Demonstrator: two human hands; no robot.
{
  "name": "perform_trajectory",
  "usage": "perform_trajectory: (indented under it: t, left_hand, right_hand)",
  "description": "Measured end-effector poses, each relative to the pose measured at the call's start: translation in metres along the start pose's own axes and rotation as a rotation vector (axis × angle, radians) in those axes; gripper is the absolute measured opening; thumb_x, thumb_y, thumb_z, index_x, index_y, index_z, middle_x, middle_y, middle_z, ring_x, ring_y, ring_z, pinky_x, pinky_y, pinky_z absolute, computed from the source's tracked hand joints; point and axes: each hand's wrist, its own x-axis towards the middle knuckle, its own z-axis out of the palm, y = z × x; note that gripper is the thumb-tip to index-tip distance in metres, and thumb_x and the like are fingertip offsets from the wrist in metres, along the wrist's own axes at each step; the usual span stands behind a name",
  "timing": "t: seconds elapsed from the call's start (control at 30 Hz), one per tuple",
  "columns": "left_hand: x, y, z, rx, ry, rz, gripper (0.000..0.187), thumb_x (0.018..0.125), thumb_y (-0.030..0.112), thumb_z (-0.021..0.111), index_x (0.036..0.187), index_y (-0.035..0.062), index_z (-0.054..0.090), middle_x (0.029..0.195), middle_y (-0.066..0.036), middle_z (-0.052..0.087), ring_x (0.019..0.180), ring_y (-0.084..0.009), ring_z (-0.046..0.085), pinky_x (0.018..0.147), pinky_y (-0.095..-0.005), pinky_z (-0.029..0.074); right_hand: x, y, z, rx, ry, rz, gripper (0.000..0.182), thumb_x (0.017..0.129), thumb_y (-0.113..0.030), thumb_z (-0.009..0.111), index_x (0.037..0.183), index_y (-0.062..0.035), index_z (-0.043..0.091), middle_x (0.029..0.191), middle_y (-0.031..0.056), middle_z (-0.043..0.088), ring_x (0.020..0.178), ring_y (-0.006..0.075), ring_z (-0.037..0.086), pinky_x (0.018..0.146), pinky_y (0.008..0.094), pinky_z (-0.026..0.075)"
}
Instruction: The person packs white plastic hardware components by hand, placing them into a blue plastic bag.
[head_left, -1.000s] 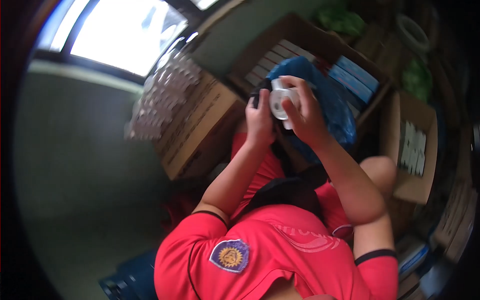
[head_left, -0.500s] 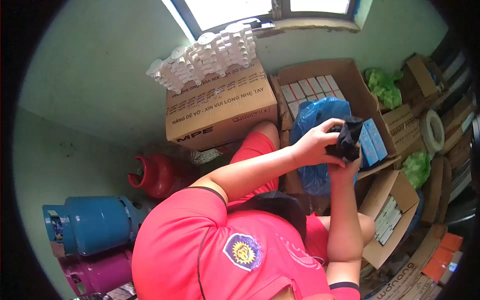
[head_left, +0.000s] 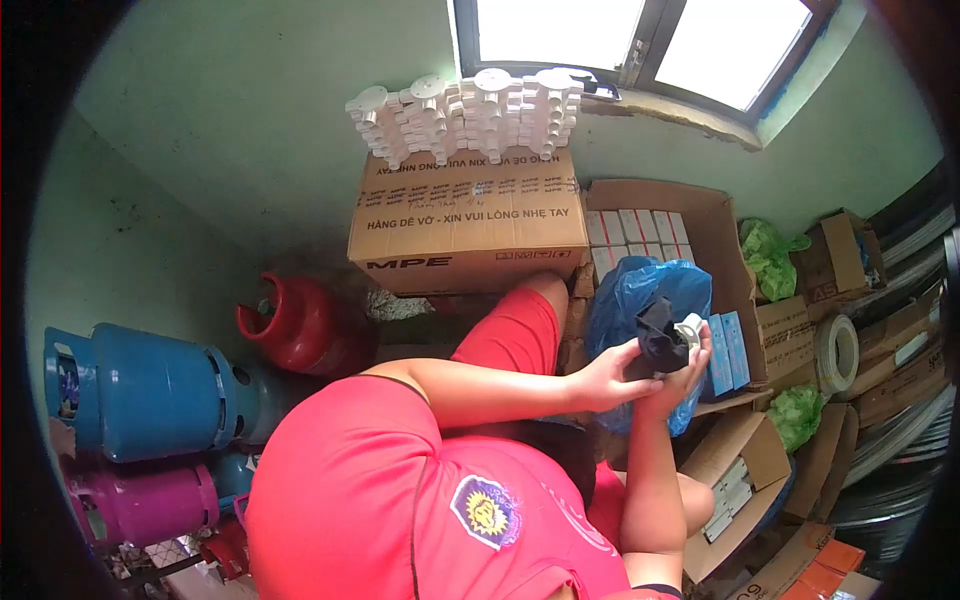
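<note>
My left hand [head_left: 605, 380] pinches a crumpled black cloth [head_left: 661, 338] from its left side. Behind and under the cloth, my right hand [head_left: 682, 385] has its fingers curled round a small white plastic piece [head_left: 690, 327], which shows beside the cloth. The two hands are close together, in front of a blue plastic bag [head_left: 620, 305] that hangs over the edge of an open carton [head_left: 735, 240]. The cloth hides part of the white piece.
White pipe fittings [head_left: 492, 115] stand on a closed MPE carton [head_left: 470, 225] below the window. Gas cylinders, red [head_left: 310, 325], blue [head_left: 160, 390] and purple [head_left: 150, 503], are at left. At right are a small-box carton [head_left: 765, 450], green bags [head_left: 770, 258] and coiled tubing [head_left: 838, 353].
The view has shifted and turned. Both hands are lower against the blue bag. The white piece now shows in my right hand, and the black cloth has moved off it to the left.
</note>
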Motion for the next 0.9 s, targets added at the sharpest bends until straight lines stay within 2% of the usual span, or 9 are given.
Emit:
perform_trajectory:
  t: [0.1,0.3,0.5,0.6,0.63,0.67,0.73,0.8,0.9]
  left_hand:
    - [-0.004,0.005,0.0,-0.056,0.14,0.067,0.076,0.096,0.015,0.072,0.155,-0.0003,0.028,0.154,-0.011,0.041,0.142,-0.0191,0.039,0.119,-0.0357,0.031]
    - [0.017,-0.011,0.0,-0.398,0.308,0.117,0.058,0.111,0.044,0.033,0.15,0.0026,0.038,0.149,-0.018,0.045,0.144,-0.029,0.036,0.119,-0.0399,0.028]
    - [0.032,0.025,-0.033,0.929,0.284,0.121,0.049,0.107,0.042,0.034,0.132,0.0131,0.064,0.16,-0.021,0.035,0.153,-0.0492,0.008,0.114,-0.0755,0.001]
    - [0.036,0.021,-0.07,1.009,0.076,-0.001,0.039,0.104,0.038,0.044,0.121,0.0174,0.073,0.159,-0.013,0.04,0.152,-0.0444,0.016,0.115,-0.0722,0.008]
    - [0.038,0.024,-0.076,1.09,0.099,-0.056,0.03,0.1,0.034,0.054,0.111,0.0167,0.077,0.14,-0.017,0.06,0.141,-0.043,0.041,0.116,-0.0612,0.024]
    - [0.043,0.028,-0.087,0.918,0.068,0.0,0.023,0.094,0.027,0.066,0.104,0.0097,0.077,0.117,-0.015,0.071,0.118,-0.033,0.064,0.103,-0.0457,0.046]
    - [0.036,0.058,-0.077,0.217,0.234,-0.151,0.023,0.091,0.025,0.072,0.089,0.0016,0.074,0.095,-0.01,0.071,0.094,-0.0217,0.069,0.082,-0.0359,0.055]
    - [0.036,0.068,-0.079,0.442,0.574,-0.108,0.037,0.089,0.02,0.075,0.118,0.0,0.064,0.103,-0.01,0.067,0.09,-0.0159,0.066,0.077,-0.0317,0.056]
    - [0.03,0.084,-0.069,0.343,0.462,0.002,0.058,0.088,0.03,0.078,0.133,0.0029,0.054,0.119,-0.014,0.063,0.107,-0.0213,0.063,0.088,-0.0354,0.054]
  right_hand:
    - [0.004,-0.003,0.009,0.92,-0.034,0.531,0.049,0.11,-0.034,0.031,0.147,-0.0043,0.044,0.14,0.0157,0.055,0.121,0.0294,0.061,0.106,0.0436,0.049]
    - [-0.003,-0.012,0.014,0.898,-0.373,0.562,0.054,0.11,-0.041,0.037,0.15,-0.005,0.041,0.14,0.0121,0.058,0.126,0.0271,0.059,0.11,0.042,0.045]
    - [0.011,-0.031,0.009,0.819,-0.48,0.547,0.052,0.109,-0.04,0.043,0.15,-0.0086,0.039,0.14,0.0103,0.055,0.126,0.0246,0.059,0.108,0.0408,0.046]
    - [0.015,-0.021,-0.002,0.64,-0.498,0.45,0.051,0.109,-0.036,0.046,0.151,-0.0085,0.037,0.133,0.0089,0.056,0.118,0.0207,0.06,0.1,0.0369,0.05]
    - [0.011,-0.03,0.001,0.639,-0.455,0.451,0.049,0.108,-0.035,0.052,0.146,-0.0067,0.04,0.124,0.0068,0.057,0.11,0.0163,0.06,0.093,0.0318,0.05]
    - [0.011,-0.034,0.002,0.553,-0.462,0.389,0.047,0.107,-0.035,0.053,0.143,-0.007,0.042,0.121,0.0054,0.058,0.106,0.0145,0.06,0.089,0.0306,0.051]
    - [0.012,-0.037,0.004,0.382,-0.474,0.268,0.044,0.105,-0.035,0.057,0.137,-0.0077,0.046,0.114,0.0025,0.06,0.099,0.011,0.061,0.082,0.0284,0.051]
    - [0.013,-0.032,0.008,0.27,-0.251,0.243,0.04,0.103,-0.035,0.061,0.128,-0.0062,0.048,0.108,0.0033,0.058,0.095,0.0098,0.057,0.082,0.0261,0.048]
    - [0.013,-0.028,0.012,0.004,-0.111,0.06,0.044,0.101,-0.036,0.065,0.127,-0.0043,0.047,0.113,0.0073,0.056,0.101,0.0143,0.056,0.087,0.0299,0.048]
